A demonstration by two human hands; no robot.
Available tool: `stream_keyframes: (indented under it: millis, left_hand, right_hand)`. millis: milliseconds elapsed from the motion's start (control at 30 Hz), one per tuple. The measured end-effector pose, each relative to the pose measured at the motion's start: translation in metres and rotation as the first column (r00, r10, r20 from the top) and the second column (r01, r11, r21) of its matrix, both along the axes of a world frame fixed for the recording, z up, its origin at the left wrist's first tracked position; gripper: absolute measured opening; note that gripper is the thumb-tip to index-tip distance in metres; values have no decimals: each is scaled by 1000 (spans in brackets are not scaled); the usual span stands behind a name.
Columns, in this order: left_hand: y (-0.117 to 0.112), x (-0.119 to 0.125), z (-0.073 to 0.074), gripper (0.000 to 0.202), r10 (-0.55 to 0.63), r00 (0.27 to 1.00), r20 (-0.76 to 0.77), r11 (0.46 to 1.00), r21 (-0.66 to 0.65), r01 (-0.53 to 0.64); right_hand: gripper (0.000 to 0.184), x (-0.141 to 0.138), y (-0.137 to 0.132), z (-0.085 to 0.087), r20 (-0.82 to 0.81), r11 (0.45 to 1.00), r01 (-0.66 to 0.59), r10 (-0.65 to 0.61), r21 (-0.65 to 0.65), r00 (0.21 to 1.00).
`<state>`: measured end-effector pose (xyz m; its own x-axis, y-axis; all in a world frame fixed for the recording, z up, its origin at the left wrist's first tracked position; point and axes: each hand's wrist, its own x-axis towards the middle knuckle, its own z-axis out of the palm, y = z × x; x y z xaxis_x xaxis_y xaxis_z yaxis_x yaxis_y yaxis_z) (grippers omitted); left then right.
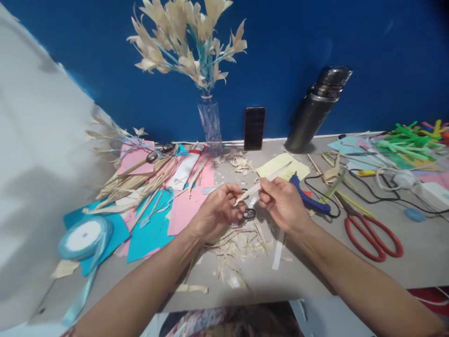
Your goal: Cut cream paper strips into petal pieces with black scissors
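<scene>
My left hand is closed around small black-handled scissors, its fingers through the loops, with the tip of a cream paper strip pinched at its fingertips. My right hand pinches the same strip near its middle and holds it slanting up to the right. Both hands hover just above the grey table, over a heap of cream paper trimmings. A white strip lies below my right wrist.
Large red-handled scissors and a blue glue gun lie to the right among cables. A ribbon spool, pink and blue card sheets and cream paper leaves fill the left. A vase of paper flowers, a phone and a dark flask stand at the back wall.
</scene>
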<state>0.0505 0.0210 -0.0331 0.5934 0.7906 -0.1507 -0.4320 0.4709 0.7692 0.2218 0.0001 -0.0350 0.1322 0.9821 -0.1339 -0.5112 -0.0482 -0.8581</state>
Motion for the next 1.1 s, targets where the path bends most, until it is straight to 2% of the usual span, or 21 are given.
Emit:
stream_keyframes:
  millis: [33, 167, 333, 400, 500, 567, 633, 733, 800, 867, 1000, 1100]
  left_hand:
    - [-1, 1, -1, 52, 4, 1000, -17, 1000, 13, -4]
    - [-4, 5, -6, 30, 47, 988, -145, 997, 71, -37]
    - [-1, 2, -7, 30, 18, 982, -186, 999, 50, -8]
    - [0, 1, -4, 31, 22, 972, -235, 994, 105, 3]
    - [-1, 1, 0, 35, 86, 961, -263, 988, 145, -49]
    - [-2, 1, 2, 36, 110, 958, -265, 989, 121, -80]
    - [-4, 2, 3, 33, 112, 944, -309, 988, 134, -74]
    - [-5, 3, 5, 28, 107, 916, -387, 984, 172, -42]
    - [-7, 3, 5, 26, 81, 925, -371, 990, 136, -32]
    - [-8, 4, 5, 22, 40, 950, -310, 997, 68, -20]
    - [-10, 6, 3, 22, -8, 982, -190, 996, -90, -9]
    - [-10, 6, 3, 24, -26, 984, -177, 992, -126, 3]
  right_hand:
    - [36, 0, 0, -2, 46, 1000, 16, -16, 5, 999]
    - [31, -5, -2, -9, 223, 999, 13, -20, 33, 975]
    - [24, -11, -4, -10, 248, 998, -33, 21, 45, 968]
    - [25, -13, -5, -9, 260, 998, -69, 64, 11, 964]
    - [25, -14, -8, -7, 272, 976, -213, 216, -44, 938]
    - [22, -13, -11, -3, 346, 941, -332, 336, -71, 876]
    - [14, -11, -14, 3, 493, 894, -433, 430, -115, 756]
    - [12, -7, -17, 13, 698, 855, -483, 462, -188, 547]
    - [13, -5, -18, 17, 764, 844, -496, 453, -202, 460]
    - [12, -3, -18, 19, 780, 835, -518, 447, -187, 438]
    - [20, 0, -18, 19, 756, 849, -514, 415, -122, 506]
    - [21, 2, -18, 19, 788, 861, -486, 400, -149, 468]
